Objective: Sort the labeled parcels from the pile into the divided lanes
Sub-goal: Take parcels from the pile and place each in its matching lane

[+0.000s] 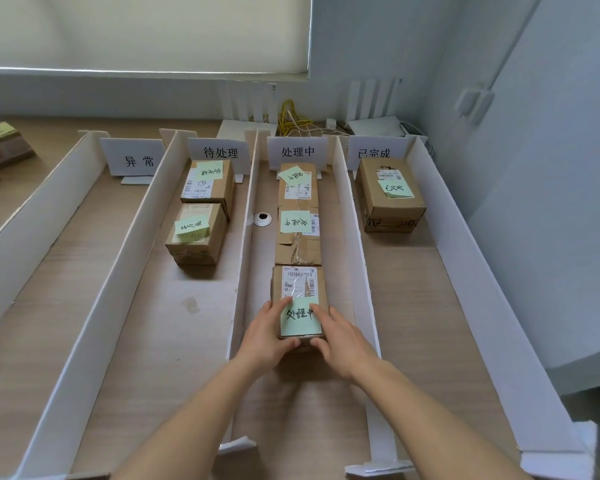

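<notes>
Your left hand (pixel 269 332) and right hand (pixel 340 337) both grip the near end of one parcel (pixel 298 296), fingers curled round its sides and thumbs on its front face; it sits on the surface (pixel 174 323) in the third lane from your left, and a green note (pixel 300 317) lies on its top between your hands. Just beyond it, in the same lane, lie two more parcels end to end, the middle one (pixel 298 237) touching yours and the far one (pixel 298 187) reaching the sign (pixel 297 152) that reads 处理中. That makes three parcels in this lane. The second lane holds two parcels, one nearer (pixel 196 233) and one farther (pixel 207 183), touching each other. The fourth lane holds one parcel (pixel 390 195). The first lane shows only its sign (pixel 134 157). Five white dividers (pixel 354 237) make the four lanes. Far left, outside the lanes, sits the pile (pixel 0 150); its count you cannot tell.
</notes>
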### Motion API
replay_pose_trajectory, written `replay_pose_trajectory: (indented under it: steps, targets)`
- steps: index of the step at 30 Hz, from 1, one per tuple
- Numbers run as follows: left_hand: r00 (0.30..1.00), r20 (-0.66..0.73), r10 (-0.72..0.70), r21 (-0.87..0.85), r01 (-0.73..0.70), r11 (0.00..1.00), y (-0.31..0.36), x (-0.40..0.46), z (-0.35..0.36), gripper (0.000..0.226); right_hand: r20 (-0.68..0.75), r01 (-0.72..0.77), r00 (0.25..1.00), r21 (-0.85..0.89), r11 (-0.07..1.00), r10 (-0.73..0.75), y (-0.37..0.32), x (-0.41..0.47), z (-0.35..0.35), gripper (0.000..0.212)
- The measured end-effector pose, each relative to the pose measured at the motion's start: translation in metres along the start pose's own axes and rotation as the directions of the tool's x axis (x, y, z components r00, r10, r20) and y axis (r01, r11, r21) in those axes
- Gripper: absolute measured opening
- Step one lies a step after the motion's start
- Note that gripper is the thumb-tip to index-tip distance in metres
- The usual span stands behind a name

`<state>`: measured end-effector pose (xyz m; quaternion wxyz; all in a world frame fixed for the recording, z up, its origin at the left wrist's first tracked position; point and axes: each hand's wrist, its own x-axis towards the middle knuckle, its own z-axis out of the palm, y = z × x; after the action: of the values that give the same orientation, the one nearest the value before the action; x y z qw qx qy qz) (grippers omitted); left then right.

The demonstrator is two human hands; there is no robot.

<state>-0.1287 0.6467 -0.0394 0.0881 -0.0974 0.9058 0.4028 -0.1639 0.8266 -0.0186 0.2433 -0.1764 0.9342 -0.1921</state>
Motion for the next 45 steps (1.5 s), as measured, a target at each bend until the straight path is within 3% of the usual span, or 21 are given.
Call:
replay_pose_trajectory:
  steps: [6, 12, 19, 28, 35, 41, 45]
  targets:
    - [0.999, 0.005, -0.037, 0.092, 0.037, 0.995, 0.019, -0.017, -0.032, 0.091, 0.063, -0.012, 0.998, -0.124, 0.992, 0.019, -0.018, -0.026, -0.037, 0.07]
    - [0.995, -0.095, 0.041, 0.214, -0.02, 0.977, 0.067, -0.038, -0.129, 0.078, -0.024, 0.058, 0.998, -0.241, 0.969, -0.066, -0.078, -0.042, -0.114, 0.067]
    - [0.942, -0.302, 0.147, 0.341, -0.037, 0.939, 0.124, -0.083, -0.292, 0.072, -0.157, 0.173, 0.955, -0.395, 0.902, -0.252, -0.212, -0.063, -0.219, 0.068]
    - [0.846, -0.514, 0.14, 0.4, 0.093, 0.912, 0.144, -0.192, -0.499, 0.071, -0.223, 0.29, 0.865, -0.507, 0.812, -0.449, -0.412, -0.12, -0.311, 0.066]
    - [0.754, -0.647, 0.112, 0.394, 0.205, 0.896, 0.103, -0.288, -0.619, 0.066, -0.225, 0.39, 0.775, -0.566, 0.727, -0.591, -0.564, -0.151, -0.308, 0.066]
    - [0.676, -0.735, 0.055, 0.338, 0.294, 0.894, 0.034, -0.388, -0.708, 0.066, -0.172, 0.502, 0.681, -0.599, 0.624, -0.712, -0.701, -0.165, -0.263, 0.069]
    - [0.586, -0.81, -0.003, 0.269, 0.375, 0.887, -0.016, -0.456, -0.748, 0.07, -0.111, 0.592, 0.601, -0.604, 0.534, -0.791, -0.783, -0.17, -0.217, 0.069]
